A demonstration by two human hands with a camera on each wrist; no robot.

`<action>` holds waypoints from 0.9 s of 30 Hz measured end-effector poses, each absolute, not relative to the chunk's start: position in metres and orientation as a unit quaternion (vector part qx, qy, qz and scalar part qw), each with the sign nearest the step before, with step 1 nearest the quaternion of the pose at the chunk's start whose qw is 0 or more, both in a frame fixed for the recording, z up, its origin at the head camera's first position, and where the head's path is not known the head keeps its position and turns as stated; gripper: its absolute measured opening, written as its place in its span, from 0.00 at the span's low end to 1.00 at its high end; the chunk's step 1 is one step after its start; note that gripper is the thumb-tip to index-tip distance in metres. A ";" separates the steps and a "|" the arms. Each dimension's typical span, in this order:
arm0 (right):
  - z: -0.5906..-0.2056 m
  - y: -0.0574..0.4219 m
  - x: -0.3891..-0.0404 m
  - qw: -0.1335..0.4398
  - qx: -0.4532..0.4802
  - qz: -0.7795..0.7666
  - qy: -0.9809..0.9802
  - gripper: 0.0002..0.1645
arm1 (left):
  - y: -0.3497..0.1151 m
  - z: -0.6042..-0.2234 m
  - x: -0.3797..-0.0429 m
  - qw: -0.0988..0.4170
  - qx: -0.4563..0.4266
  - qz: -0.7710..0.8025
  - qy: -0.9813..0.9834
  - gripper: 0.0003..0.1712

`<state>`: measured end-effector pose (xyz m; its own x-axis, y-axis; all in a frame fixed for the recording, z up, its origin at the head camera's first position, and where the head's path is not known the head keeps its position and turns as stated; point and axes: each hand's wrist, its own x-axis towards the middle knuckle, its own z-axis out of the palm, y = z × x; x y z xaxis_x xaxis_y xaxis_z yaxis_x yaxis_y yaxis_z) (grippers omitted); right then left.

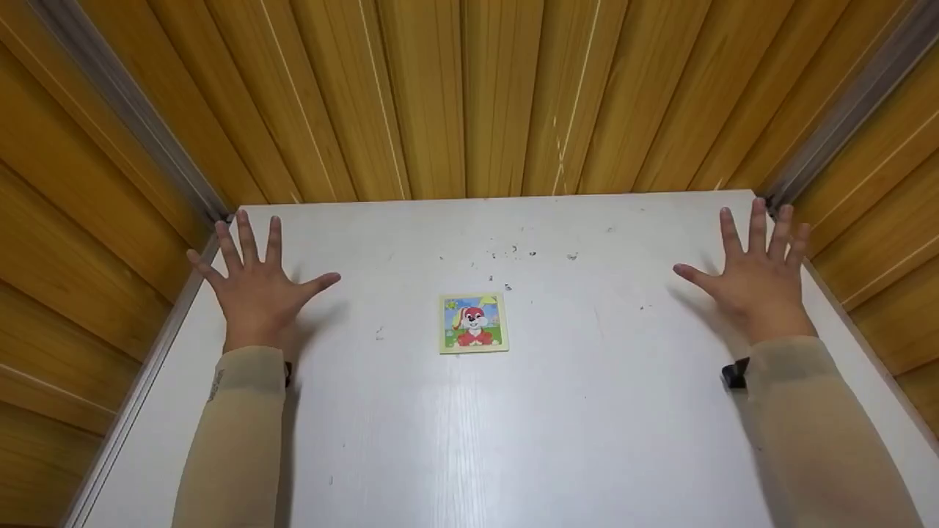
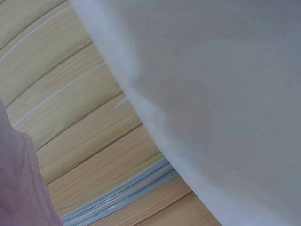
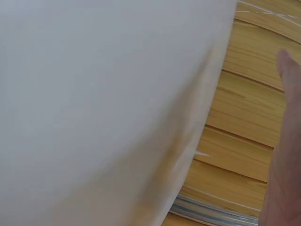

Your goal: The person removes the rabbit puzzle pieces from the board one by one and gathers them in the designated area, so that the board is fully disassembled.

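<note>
Square picture board [image 1: 474,324] lay flat on the white table [image 1: 455,433], picture up: red-and-white cartoon animal, blue sky, green ground, pale yellow border. It sat between the two hands, well apart from both, closer to the left one, and slightly nearer the person than the thumb tips.

Left hand [image 1: 260,301]: off to the board's left, fingers straight and spread apart, thumb pointing in toward the board. Right hand [image 1: 763,286]: off to the board's right, same pose mirrored, fingers apart, thumb inward. Both showed their backs to the head camera. Couldn't tell if either touched the tabletop. Wrist views caught only part of each hand at the frame edge.

Dark scuffs [image 1: 533,254] marked the table, mostly beyond the board. Beige sleeves [image 1: 235,440] covered both forearms; a black fitting [image 1: 733,375] showed beside the right wrist. Wood-slat wall [image 1: 484,95] rose behind the table's far edge, grey strips [image 1: 128,103] at the corners.
</note>
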<state>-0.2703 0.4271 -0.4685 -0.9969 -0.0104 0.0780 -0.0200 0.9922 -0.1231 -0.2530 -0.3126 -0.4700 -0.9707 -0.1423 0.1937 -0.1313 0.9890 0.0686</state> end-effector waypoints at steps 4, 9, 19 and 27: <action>-0.458 0.408 -0.277 0.050 0.009 0.059 -0.997 0.75 | -0.304 -0.464 -0.255 0.108 0.078 -0.047 -0.990 0.80; -0.451 0.382 -0.285 0.064 0.006 0.071 -0.995 0.77 | -0.292 -0.454 -0.256 0.119 0.086 -0.073 -0.986 0.81; -0.452 0.317 -0.297 0.092 0.023 0.195 -0.976 0.74 | -0.263 -0.432 -0.263 0.179 0.083 -0.150 -0.969 0.82; -0.436 0.262 -0.302 0.111 0.028 0.302 -0.946 0.69 | -0.216 -0.414 -0.262 0.213 0.050 -0.257 -0.941 0.74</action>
<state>-0.3020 0.2616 -0.4363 -0.9737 0.0149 0.2274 -0.1195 0.8164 -0.5650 -0.2623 -0.2162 -0.4145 -0.9043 -0.2045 0.3747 0.0146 0.8624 0.5059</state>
